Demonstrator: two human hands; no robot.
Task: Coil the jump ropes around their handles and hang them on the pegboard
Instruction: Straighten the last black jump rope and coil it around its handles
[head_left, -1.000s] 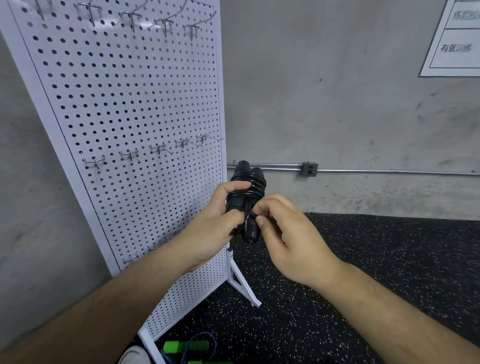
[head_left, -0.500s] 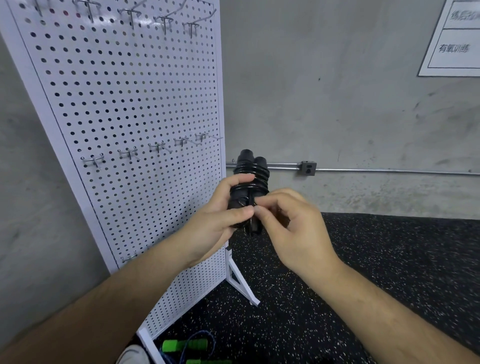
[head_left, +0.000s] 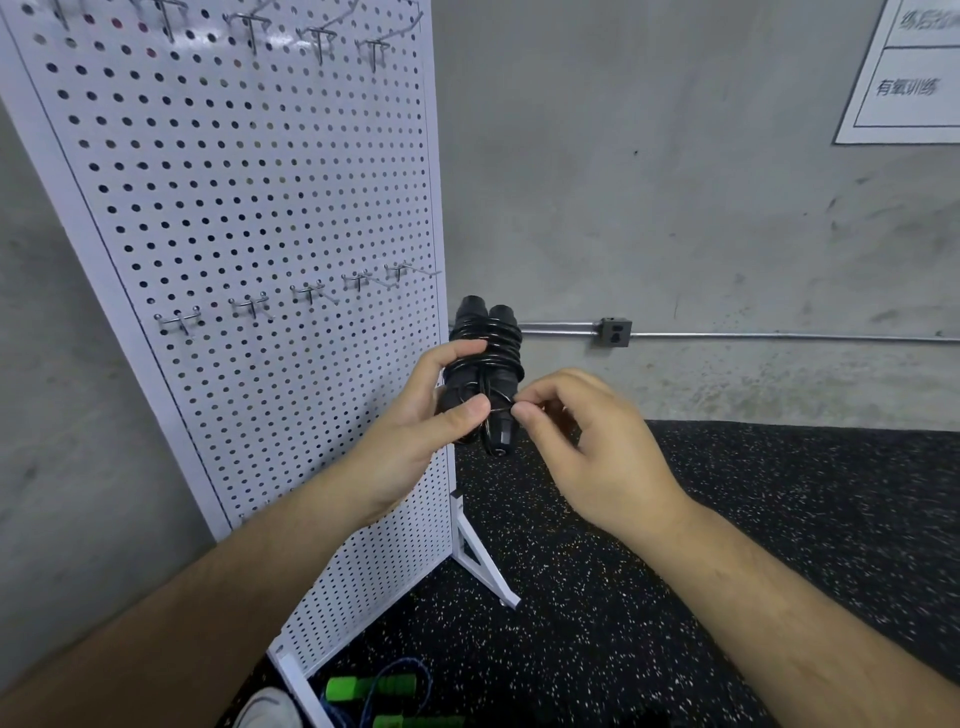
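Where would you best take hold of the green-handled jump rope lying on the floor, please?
Take the green handles from above, grip across both: they lie flat on the floor, roughly parallel, while the blue cord lies in loose loops.

left hand (head_left: 415, 431) gripping, right hand (head_left: 597, 457) pinching (thumb to forefinger)

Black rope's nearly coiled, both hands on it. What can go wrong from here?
1. The right hand only pinches the rope's tail; if it slips before tucking, the coils of the black jump rope in the left hand may spring loose.
2. The hooks on the pegboard look thin; the bulky bundle may slide off.
3. The green jump rope lies by the pegboard's foot, a likely trip hazard.
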